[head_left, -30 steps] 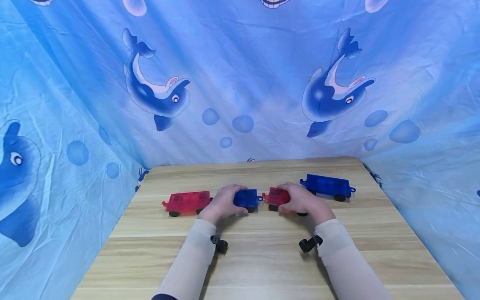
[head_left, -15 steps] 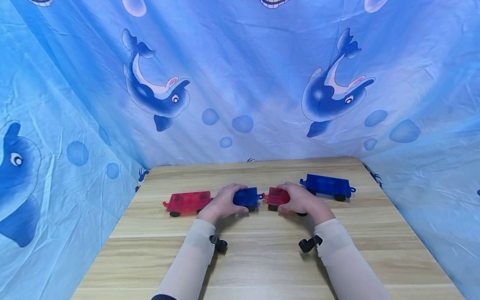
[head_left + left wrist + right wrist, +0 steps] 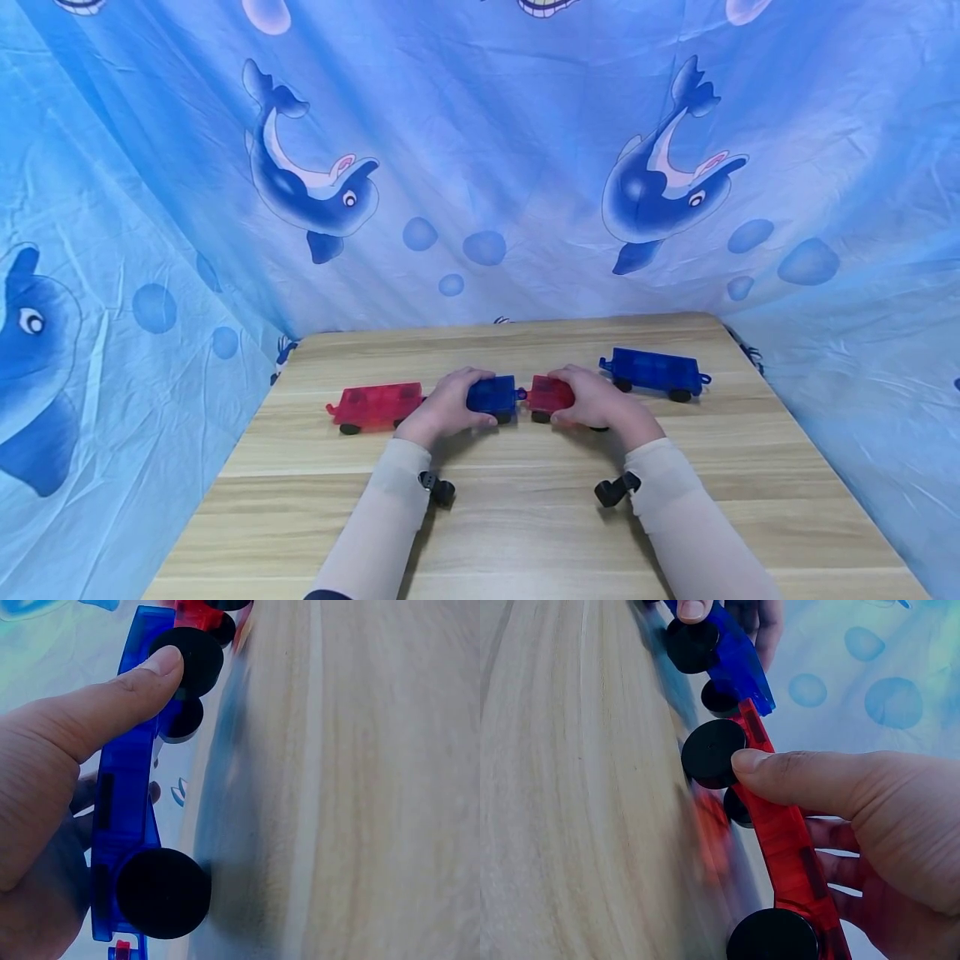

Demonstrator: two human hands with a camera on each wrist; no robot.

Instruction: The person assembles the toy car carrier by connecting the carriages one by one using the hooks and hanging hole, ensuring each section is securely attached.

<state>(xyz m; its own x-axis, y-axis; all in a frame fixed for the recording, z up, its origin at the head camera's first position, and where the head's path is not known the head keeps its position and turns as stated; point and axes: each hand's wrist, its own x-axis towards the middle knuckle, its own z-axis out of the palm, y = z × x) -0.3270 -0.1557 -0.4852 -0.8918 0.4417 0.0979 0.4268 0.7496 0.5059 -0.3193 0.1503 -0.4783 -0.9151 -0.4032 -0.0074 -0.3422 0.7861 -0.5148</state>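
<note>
The left hand (image 3: 444, 407) pinches a blue wagon (image 3: 491, 395), the right hand (image 3: 598, 402) a red wagon (image 3: 547, 392), their ends meeting over the table (image 3: 517, 533); a second red wagon (image 3: 378, 405) sits just left, a second blue wagon (image 3: 654, 372) beyond the right hand

Right hand (image 3: 596, 400) and the red car (image 3: 548, 393) it grips, shifted slightly left; gap to the left hand's (image 3: 446, 406) blue car (image 3: 491, 395) narrowed.
</note>
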